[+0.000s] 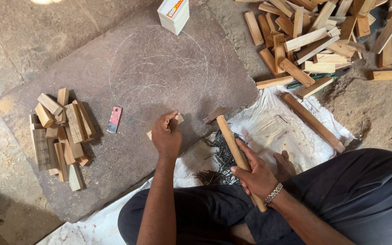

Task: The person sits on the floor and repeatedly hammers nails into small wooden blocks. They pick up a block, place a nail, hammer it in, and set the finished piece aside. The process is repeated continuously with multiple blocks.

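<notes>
1. Left hand (166,136) presses down, fingers clamped on a small wood piece (179,120) beneath it.
2. Right hand (256,176) grips the hammer (232,145), its head just right of that piece.

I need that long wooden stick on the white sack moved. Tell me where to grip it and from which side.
Grip the long wooden stick near its middle, coming straight down from above. It lies flat and diagonal on the white sack, its top and both long sides bare, so fingers can close across its narrow width. Its upper end sits close to the pile of wood blocks, so the middle is probably the easier place.
</notes>
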